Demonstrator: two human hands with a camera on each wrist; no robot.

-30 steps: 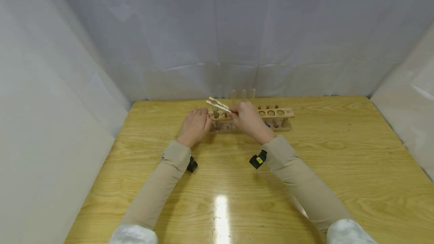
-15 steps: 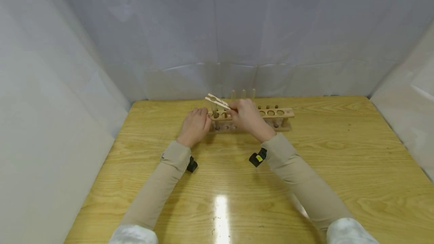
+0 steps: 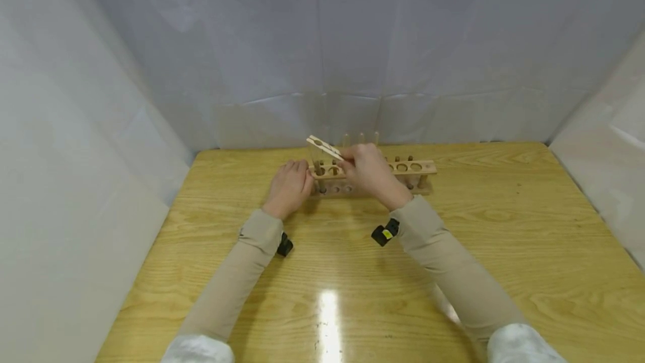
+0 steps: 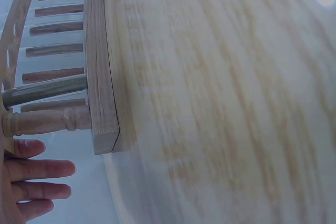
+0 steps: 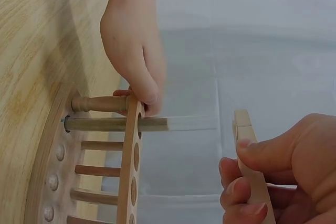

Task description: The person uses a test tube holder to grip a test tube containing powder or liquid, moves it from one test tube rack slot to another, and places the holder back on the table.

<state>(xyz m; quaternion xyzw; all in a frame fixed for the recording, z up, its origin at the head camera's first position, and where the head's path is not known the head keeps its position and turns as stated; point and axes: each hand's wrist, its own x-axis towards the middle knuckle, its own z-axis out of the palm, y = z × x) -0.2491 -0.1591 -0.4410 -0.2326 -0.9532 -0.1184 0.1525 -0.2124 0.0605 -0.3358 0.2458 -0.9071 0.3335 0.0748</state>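
Observation:
My left hand (image 3: 289,188) holds the left end of a wooden test tube rack (image 3: 427,167), its thumb on the top board and the fingers beyond the edge. In the end hole beside it stands a test tube (image 5: 113,124) with dark contents and a clear upper part. My right hand (image 3: 374,175) pinches a wooden test tube clamp (image 3: 326,148) between thumb and fingers. The right wrist view has the clamp's tip just above the tube's mouth, with a gap between them. Part of the rack is hidden behind the right hand in the head view.
Upturned glass tubes (image 3: 377,138) stand along the back of the rack, with short wooden pegs (image 3: 398,159) to their right. The rack stands near the far edge of the wooden table (image 3: 504,228), before a pale sheet (image 3: 453,43).
My right hand has raised the clamp a little, up and away from the tube in the end hole. The left hand and rack have stayed in place.

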